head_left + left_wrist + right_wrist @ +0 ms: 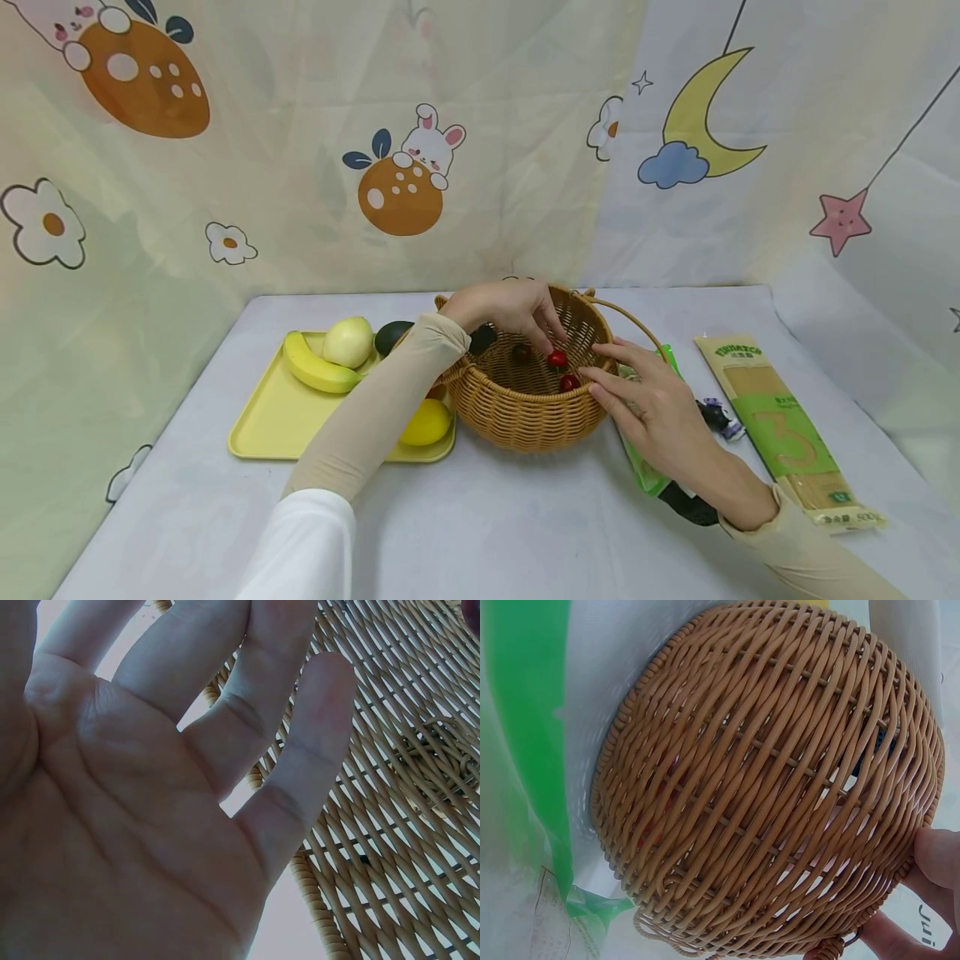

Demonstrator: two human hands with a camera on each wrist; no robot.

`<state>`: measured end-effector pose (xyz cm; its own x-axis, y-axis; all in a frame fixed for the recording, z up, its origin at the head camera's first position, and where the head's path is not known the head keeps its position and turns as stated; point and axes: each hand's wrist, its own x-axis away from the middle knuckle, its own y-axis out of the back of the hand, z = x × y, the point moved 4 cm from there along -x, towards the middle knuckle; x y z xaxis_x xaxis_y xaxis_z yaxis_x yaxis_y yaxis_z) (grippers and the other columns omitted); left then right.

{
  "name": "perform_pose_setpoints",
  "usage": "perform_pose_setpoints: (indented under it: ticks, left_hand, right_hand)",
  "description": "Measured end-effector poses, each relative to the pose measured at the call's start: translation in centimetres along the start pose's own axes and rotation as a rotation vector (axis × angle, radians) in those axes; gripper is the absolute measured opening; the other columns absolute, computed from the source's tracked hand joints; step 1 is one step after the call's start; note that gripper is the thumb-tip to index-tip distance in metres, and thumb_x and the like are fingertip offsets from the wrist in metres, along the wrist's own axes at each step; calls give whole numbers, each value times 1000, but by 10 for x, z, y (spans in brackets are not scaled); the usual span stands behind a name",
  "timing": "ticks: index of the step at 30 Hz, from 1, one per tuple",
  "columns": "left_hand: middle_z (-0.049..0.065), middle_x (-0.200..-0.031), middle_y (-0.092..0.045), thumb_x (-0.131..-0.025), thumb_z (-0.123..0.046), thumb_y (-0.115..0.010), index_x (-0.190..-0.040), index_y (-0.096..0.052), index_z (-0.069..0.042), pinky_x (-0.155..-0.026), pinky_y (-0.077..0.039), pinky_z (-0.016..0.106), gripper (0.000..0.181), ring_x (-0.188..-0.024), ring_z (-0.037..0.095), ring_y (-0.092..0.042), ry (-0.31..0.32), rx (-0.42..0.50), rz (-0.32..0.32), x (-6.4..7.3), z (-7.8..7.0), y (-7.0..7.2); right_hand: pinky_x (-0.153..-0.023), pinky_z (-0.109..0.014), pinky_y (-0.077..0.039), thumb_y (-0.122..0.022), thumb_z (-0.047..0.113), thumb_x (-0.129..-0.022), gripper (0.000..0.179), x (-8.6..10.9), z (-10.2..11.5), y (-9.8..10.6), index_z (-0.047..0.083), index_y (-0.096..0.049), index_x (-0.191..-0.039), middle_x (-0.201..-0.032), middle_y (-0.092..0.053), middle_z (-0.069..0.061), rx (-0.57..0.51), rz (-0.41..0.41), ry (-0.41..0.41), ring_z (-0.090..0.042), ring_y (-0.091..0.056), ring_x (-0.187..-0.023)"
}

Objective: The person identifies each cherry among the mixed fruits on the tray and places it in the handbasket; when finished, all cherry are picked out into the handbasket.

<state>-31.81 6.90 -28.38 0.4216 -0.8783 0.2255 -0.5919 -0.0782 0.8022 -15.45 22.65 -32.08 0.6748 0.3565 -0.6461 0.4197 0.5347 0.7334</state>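
The left hand [516,307], apparently pinching a red cherry [557,359] inside the wicker basket [525,425], could drop the smooth fruit should its hold slacken; the right hand [663,408] grips the rim [517,395].

Cloth-screened set-up; whether home, studio or lab cannot be told.
Pale fabric [292,167] printed with cartoon rabbits [431,152], flowers [229,243], a moon [684,112] and a star [840,221] hangs close behind and beside a white surface [525,525], hiding whatever room lies beyond.

Both arms [386,400] outstretched, left grip [510,307] fingers-down, right grip [660,408] with fingers apart.
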Motion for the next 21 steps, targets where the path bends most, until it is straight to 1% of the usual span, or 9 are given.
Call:
perform_pose_setpoints:
  ticks: [8, 13, 16, 21]
  left_hand:
    - [1, -115, -79, -92, -17, -79, -121, -77, -16, -87, -58, 24, 30, -103, 9, -75, -5, 0, 1, -1, 0, 0]
    - [3, -121, -77, -92, -14, -78, -123, -76, -11, -91, -58, 25, 31, -109, 12, -74, -20, 42, 6, -1, -3, 0]
    - [5, -122, -76, -92, -13, -78, -124, -75, -8, -92, -58, 26, 32, -109, 14, -74, -27, 56, 4, -1, -3, 0]
    - [6, -123, -76, -92, -14, -78, -124, -75, -8, -92, -58, 25, 33, -108, 14, -75, -21, 60, -14, 1, -1, 2]
  right_hand:
    - [-96, -55, -48, -76, 7, -89, 32, 1, 0, 2, 15, -78, -120, -137, -64, -14, 1, -1, 2, -36, -56, -131]
    - [-98, -55, -47, -76, 6, -89, 32, 1, 0, 3, 15, -78, -120, -137, -64, -14, 1, -3, 2, -37, -56, -131]
    - [-99, -55, -46, -77, 5, -89, 32, 1, 0, 2, 14, -78, -120, -137, -64, -15, -3, -5, 8, -38, -56, -131]
    - [-99, -56, -46, -76, 5, -89, 32, 1, 0, 1, 12, -78, -119, -136, -65, -16, -6, -8, 32, -39, -56, -131]
